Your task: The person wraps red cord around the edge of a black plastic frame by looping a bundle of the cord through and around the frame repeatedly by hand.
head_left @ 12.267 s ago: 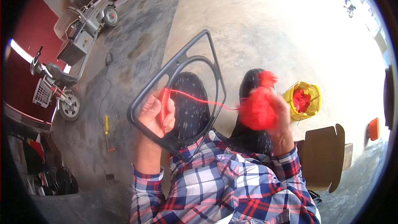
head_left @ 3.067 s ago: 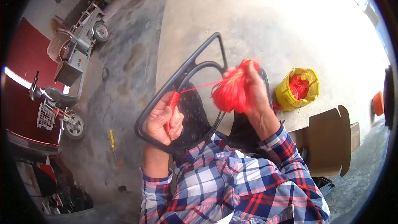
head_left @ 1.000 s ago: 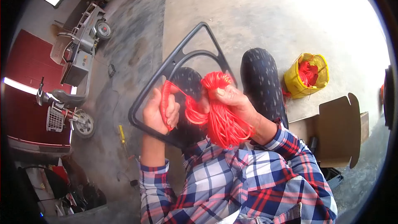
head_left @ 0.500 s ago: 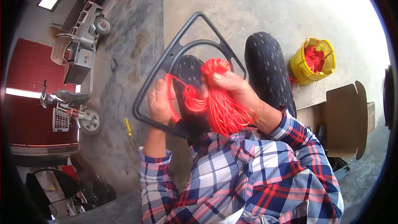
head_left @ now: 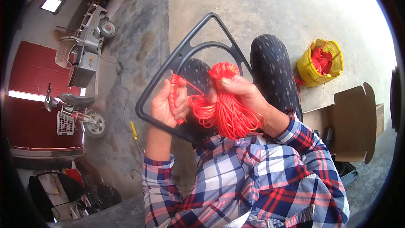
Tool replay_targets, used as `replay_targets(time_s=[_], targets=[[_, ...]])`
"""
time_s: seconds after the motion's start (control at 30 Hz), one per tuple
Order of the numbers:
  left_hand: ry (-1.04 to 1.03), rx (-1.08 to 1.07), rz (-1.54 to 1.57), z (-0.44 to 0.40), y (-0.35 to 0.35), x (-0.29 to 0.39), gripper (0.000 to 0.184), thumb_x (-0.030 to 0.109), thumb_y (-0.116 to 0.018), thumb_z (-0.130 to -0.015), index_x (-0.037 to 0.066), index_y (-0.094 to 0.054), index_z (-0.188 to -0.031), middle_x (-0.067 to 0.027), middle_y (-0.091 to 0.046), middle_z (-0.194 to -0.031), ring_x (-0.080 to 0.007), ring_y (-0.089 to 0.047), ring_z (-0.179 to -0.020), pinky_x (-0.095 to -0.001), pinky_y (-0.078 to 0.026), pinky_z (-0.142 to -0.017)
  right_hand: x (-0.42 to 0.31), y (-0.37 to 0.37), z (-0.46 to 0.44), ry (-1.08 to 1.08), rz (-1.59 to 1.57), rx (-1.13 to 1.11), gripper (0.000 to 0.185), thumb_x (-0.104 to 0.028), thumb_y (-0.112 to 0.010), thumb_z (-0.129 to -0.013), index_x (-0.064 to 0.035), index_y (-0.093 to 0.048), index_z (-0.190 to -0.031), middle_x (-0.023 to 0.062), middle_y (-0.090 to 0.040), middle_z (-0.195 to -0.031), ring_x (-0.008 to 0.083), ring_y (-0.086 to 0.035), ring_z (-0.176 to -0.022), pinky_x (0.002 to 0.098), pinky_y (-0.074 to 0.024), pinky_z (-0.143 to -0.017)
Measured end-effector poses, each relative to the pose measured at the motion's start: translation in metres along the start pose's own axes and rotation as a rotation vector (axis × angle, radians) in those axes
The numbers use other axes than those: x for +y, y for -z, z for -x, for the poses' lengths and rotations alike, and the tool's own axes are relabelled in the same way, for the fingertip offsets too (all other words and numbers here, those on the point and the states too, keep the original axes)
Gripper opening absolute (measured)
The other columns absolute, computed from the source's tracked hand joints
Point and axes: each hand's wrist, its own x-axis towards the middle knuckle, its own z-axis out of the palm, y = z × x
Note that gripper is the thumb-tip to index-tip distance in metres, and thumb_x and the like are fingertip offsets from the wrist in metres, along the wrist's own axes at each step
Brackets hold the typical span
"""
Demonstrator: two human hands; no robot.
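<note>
Over my knees lies a dark frame, roughly triangular with a round opening. Red cord is wound closely around part of its inner edge, forming a red wrapped section. My left hand is closed around that section at the frame's left side. My right hand grips a large bundle of red cord by its upper part, with loops hanging down. A single strand runs from the top of the wrapped section to the bundle. Smaller loops hang beside the bundle, between my hands.
A yellow bucket with red cord inside stands at the right, near an open cardboard box. On the floor at the left are a yellow-handled screwdriver and a thin cable. A scooter and a cargo tricycle stand farther left.
Since half a second ago, my left fingers have closed round the wrapped section. The smaller loops hang looser beside the bundle. Earlier, my right hand held the bundle farther right and carried it toward the frame.
</note>
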Motion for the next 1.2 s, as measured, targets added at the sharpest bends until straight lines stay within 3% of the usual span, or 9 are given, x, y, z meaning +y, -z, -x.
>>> replay_targets(time_s=[0.17,0.37,0.57,0.87,0.97,1.07,1.13,1.2], targets=[[-0.038,-0.042,-0.081,-0.003,-0.01,-0.002,0.048,0.046,-0.035,-0.103,0.004,-0.058,-0.107,-0.0018,-0.039,-0.056,-0.0098,-0.035,-0.039,-0.0231,-0.028,-0.032,0.0,-0.004,0.002,-0.025,0.035,-0.033,0.023,-0.019,-0.058,-0.096,-0.0028,-0.054,-0.111,0.0099,-0.064,-0.088,0.0182,-0.064,-0.082,0.0311,-0.0523,-0.077],[-0.038,0.097,-0.2,-0.002,-0.014,0.007,0.044,0.04,-0.036,-0.104,0.001,-0.055,-0.101,-0.0025,-0.038,-0.053,-0.0113,-0.033,-0.037,-0.0261,-0.027,-0.03,0.001,-0.001,0.005,-0.021,0.024,-0.043,0.022,-0.018,-0.058,-0.096,-0.003,-0.054,-0.111,0.0098,-0.063,-0.09,0.0179,-0.064,-0.082,0.0307,-0.0522,-0.077],[-0.051,0.053,-0.051,0.002,-0.015,0.001,0.042,0.041,-0.04,-0.102,0.002,-0.054,-0.099,-0.0025,-0.038,-0.052,-0.0113,-0.032,-0.036,-0.0267,-0.025,-0.03,0.001,-0.001,0.006,-0.045,0.058,-0.055,0.022,-0.019,-0.058,-0.096,-0.003,-0.054,-0.11,0.0098,-0.064,-0.088,0.0175,-0.064,-0.082,0.0308,-0.0514,-0.079],[-0.017,0.174,-0.077,0.0,-0.03,0.001,0.042,0.044,-0.04,-0.102,0.005,-0.056,-0.1,-0.0002,-0.03,-0.042,-0.0121,-0.024,-0.029,-0.0266,-0.019,-0.025,0.002,-0.001,0.009,-0.064,0.09,-0.097,0.024,-0.021,-0.059,-0.096,-0.0025,-0.054,-0.111,0.0101,-0.064,-0.088,0.0183,-0.063,-0.083,0.0322,-0.0514,-0.079],[-0.012,0.038,-0.059,0.002,-0.022,0.003,0.042,0.042,-0.042,-0.101,0.004,-0.058,-0.109,-0.0017,-0.038,-0.05,-0.0119,-0.03,-0.032,-0.0257,-0.023,-0.027,0.002,-0.003,0.011,-0.038,0.052,-0.091,0.025,-0.021,-0.059,-0.096,-0.0026,-0.054,-0.112,0.0118,-0.065,-0.089,0.0205,-0.064,-0.084,0.0326,-0.052,-0.08],[-0.139,0.029,-0.054,0.005,-0.021,0.0,0.037,0.034,-0.049,-0.1,0.004,-0.057,-0.12,-0.0061,-0.049,-0.067,-0.0116,-0.038,-0.041,-0.0244,-0.029,-0.032,-0.005,0.01,0.005,0.01,-0.082,-0.097,0.025,-0.021,-0.059,-0.096,-0.0024,-0.054,-0.113,0.0135,-0.065,-0.091,0.0234,-0.066,-0.087,0.0349,-0.0535,-0.082],[-0.231,0.033,-0.092,0.009,-0.016,-0.005,0.037,0.028,-0.052,-0.099,0.005,-0.054,-0.128,-0.0085,-0.051,-0.078,-0.0117,-0.04,-0.047,-0.0238,-0.031,-0.035,-0.012,0.017,0.002,0.044,-0.186,-0.113,0.027,-0.022,-0.057,-0.096,-0.0013,-0.054,-0.113,0.0162,-0.065,-0.097,0.0293,-0.067,-0.092,0.0431,-0.0551,-0.086],[-0.284,0.037,-0.117,0.012,-0.009,-0.011,0.039,0.023,-0.055,-0.098,0.006,-0.052,-0.132,-0.0098,-0.052,-0.084,-0.0116,-0.041,-0.05,-0.0234,-0.032,-0.037,-0.018,0.015,0.003,0.103,-0.18,-0.059,0.027,-0.024,-0.057,-0.097,-0.0018,-0.054,-0.113,0.0167,-0.065,-0.1,0.031,-0.067,-0.092,0.0455,-0.0546,-0.088]])
